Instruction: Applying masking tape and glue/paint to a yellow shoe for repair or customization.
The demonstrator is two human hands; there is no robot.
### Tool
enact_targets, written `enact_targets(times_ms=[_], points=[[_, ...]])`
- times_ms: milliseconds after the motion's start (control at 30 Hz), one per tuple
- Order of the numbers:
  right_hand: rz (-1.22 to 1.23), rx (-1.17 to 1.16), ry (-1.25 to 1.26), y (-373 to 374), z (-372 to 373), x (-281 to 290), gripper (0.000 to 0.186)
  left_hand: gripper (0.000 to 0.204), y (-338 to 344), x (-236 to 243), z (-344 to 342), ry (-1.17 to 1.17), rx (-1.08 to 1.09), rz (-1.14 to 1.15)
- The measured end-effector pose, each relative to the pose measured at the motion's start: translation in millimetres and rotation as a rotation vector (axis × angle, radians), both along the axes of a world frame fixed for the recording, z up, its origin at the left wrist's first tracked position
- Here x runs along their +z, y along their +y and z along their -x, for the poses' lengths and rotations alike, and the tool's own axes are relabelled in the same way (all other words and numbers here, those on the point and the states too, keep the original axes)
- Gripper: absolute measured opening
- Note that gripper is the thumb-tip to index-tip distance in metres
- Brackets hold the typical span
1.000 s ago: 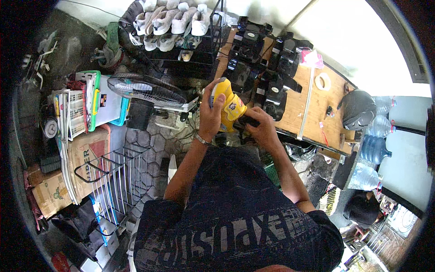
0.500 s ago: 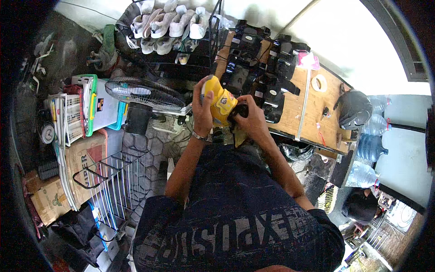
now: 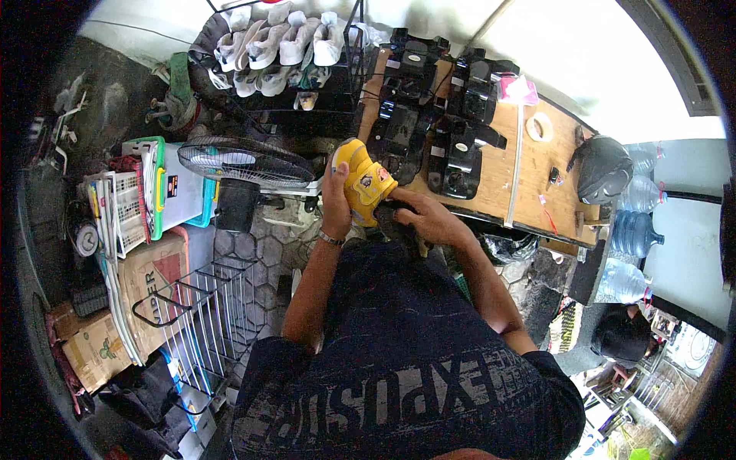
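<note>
A small yellow shoe (image 3: 363, 181) with a patterned upper is held up in front of my chest. My left hand (image 3: 337, 198) is closed round its pale-edged end, thumb on the near side. At the shoe's other end, by the opening, my right hand (image 3: 429, 218) has its fingers bent round a dark, limp-looking piece (image 3: 395, 220). The fingers and the shoe hide much of that piece, so I cannot tell what it is or whether it is joined to the shoe.
A wooden table (image 3: 526, 184) with several black devices (image 3: 457, 157), a tape roll (image 3: 540, 127) and a helmet (image 3: 603, 170) stands ahead right. White shoes (image 3: 264, 46) fill a rack at the back. A fan (image 3: 244, 165) and a wire rack (image 3: 207, 318) are on the left; water bottles (image 3: 633, 234) on the right.
The yellow shoe has shifted a little left and down and turned slightly. My right hand has moved down with the dark piece, which hangs less far below it.
</note>
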State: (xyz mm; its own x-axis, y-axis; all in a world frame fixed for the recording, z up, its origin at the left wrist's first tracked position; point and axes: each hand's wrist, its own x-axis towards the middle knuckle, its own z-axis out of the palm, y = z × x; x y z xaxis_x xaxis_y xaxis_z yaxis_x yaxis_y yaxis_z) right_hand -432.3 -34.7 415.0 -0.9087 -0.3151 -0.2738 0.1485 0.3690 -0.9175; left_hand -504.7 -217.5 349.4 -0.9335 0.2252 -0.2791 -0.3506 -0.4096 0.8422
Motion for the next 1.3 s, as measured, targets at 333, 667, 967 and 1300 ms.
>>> enact_targets(times_ms=[333,667,967,1300], points=[[-0.152,-0.51,0.135,-45.0,-16.1,-6.8,0.028,0.05,-1.0,29.2,-22.9,0.417,0.147,0.175],[0.09,-0.263,0.146,-33.7,-26.4,2.6,0.035,0.05,-36.9,3.1,-32.8,0.136,0.191,0.039],[-0.206,-0.53,0.259,-46.1,-25.3,-32.6,0.032,0.054,-8.9,8.8,-43.3,0.285,0.094,0.136],[0.507,-0.518,-0.273,-25.4,-62.8,-23.3,0.05,0.057,-6.0,24.5,-23.5,0.538,0.083,0.236]])
